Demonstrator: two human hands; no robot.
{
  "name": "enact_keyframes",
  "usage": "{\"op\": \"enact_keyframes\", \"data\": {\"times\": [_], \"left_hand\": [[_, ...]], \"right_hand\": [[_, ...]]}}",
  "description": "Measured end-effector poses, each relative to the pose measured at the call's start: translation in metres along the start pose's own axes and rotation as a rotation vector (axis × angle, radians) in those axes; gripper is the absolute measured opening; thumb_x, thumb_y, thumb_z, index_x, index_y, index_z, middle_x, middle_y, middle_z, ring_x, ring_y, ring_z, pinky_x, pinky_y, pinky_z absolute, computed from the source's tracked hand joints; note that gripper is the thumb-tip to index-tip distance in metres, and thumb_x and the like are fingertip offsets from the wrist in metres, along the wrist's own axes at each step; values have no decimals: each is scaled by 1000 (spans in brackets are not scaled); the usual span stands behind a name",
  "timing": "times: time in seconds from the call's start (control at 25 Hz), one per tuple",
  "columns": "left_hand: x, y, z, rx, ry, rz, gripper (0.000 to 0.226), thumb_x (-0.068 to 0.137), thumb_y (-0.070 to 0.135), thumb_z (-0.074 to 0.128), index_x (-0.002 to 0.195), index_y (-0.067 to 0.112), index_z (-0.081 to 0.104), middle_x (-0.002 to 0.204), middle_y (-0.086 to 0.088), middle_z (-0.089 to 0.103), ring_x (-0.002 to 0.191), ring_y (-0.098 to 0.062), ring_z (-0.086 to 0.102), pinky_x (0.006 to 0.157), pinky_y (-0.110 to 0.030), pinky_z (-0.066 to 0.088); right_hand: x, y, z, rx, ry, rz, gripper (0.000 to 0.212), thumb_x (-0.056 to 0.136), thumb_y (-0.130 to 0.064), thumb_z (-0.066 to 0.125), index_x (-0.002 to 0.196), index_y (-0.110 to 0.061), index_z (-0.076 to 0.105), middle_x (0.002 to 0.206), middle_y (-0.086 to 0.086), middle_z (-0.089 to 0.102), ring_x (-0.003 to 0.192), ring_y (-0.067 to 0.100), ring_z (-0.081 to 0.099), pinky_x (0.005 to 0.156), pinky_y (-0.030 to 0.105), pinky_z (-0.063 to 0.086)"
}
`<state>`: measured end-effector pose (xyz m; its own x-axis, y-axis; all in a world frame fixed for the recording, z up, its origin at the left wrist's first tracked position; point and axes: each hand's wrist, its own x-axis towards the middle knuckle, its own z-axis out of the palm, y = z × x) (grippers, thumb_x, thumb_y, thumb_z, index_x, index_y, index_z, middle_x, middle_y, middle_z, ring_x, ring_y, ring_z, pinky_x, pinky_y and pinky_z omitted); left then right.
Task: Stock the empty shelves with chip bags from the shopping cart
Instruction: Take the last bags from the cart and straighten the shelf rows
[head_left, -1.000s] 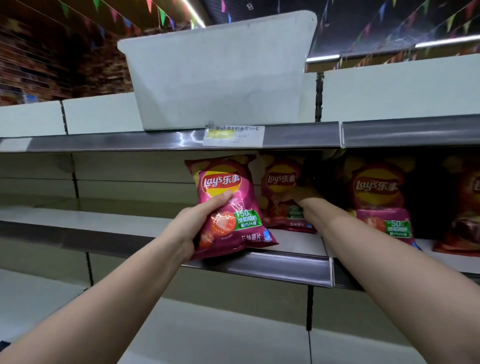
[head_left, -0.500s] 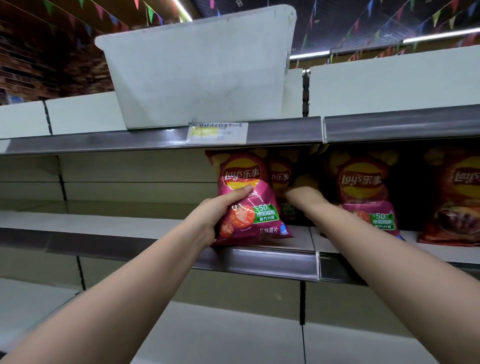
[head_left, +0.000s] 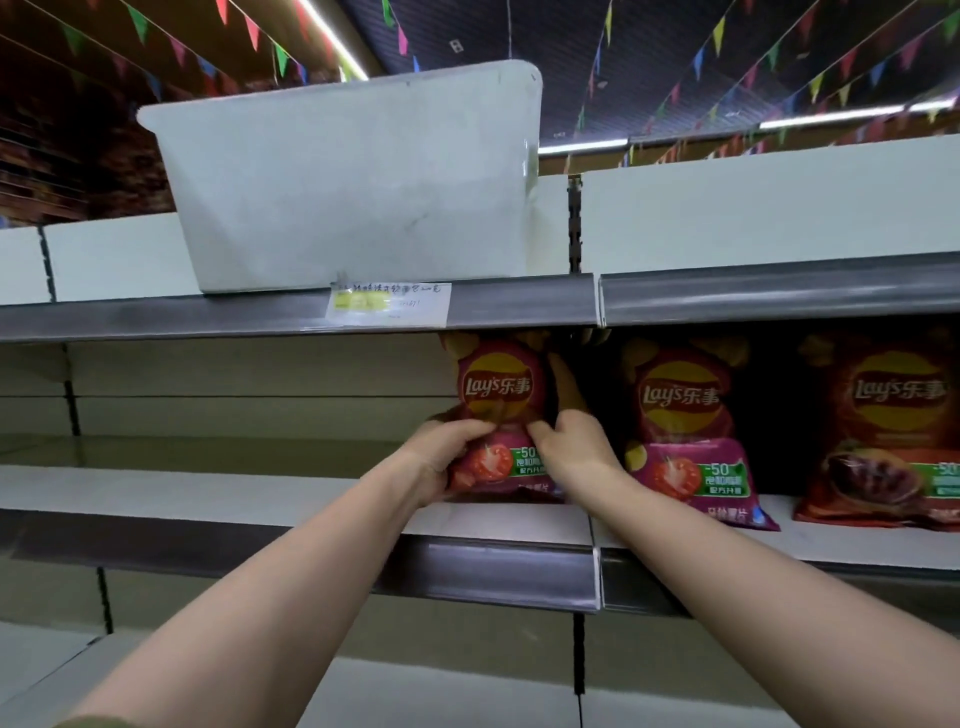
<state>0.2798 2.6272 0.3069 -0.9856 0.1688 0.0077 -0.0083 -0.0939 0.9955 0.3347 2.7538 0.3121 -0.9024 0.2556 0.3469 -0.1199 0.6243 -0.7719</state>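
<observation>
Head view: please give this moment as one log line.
chip bag: upright on shelf | left hand: grips chip bag | right hand: grips chip bag | at right: another bag

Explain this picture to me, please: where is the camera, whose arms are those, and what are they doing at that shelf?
There is no machine here. A person wears a camera on the head, so you look forward along their own arms. The left hand and right hand both grip one pink chip bag, holding it upright on the shelf. To its right stand a second tomato bag and a darker bag. A white bin sits on the upper shelf.
</observation>
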Motion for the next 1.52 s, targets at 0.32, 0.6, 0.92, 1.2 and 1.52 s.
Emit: {"op": "enact_keyframes", "data": {"times": [0.32, 0.6, 0.92, 1.2, 1.52], "left_hand": [[15, -11, 13, 59, -96, -55, 40, 83, 16, 68, 120, 4, 60, 91, -10, 69, 80, -20, 65, 71, -29, 55], [-6, -5, 10, 37, 79, 233, 29, 91, 22, 58, 116, 29, 44, 86, -6, 60, 71, -14, 57, 61, -24, 50], [9, -12, 28, 102, -28, 318, 55, 96, 38, 47, 144, 39, 21, 133, 0, 49, 118, -24, 53, 102, -45, 44], [1, -5, 26, -70, -6, 233, 29, 95, 24, 53, 123, 33, 51, 111, 0, 65, 84, -16, 61, 69, -31, 57], [-34, -6, 51, 448, 401, 482, 67, 86, 29, 62, 136, -4, 33, 140, -24, 32, 133, -38, 29, 112, -43, 26]], "right_hand": [[8, 6, 6, -293, 9, -53, 47, 98, -16, 35, 145, -12, 30, 133, 21, 45, 107, 35, 56, 82, 32, 46], [-12, 0, -3, -591, 96, -234, 42, 96, -34, 43, 134, -16, 42, 129, 16, 47, 113, 34, 52, 94, 38, 41], [13, 14, 15, -706, -122, -226, 57, 91, -43, 53, 140, -25, 32, 137, 13, 46, 121, 34, 48, 93, 40, 45], [3, 9, 6, -683, -117, -298, 51, 90, -44, 53, 134, -22, 40, 128, 11, 53, 114, 31, 53, 90, 37, 43], [-28, 32, -63, -735, 576, -577, 41, 75, -25, 61, 109, -3, 62, 87, 20, 60, 74, 37, 61, 67, 36, 49]]}}
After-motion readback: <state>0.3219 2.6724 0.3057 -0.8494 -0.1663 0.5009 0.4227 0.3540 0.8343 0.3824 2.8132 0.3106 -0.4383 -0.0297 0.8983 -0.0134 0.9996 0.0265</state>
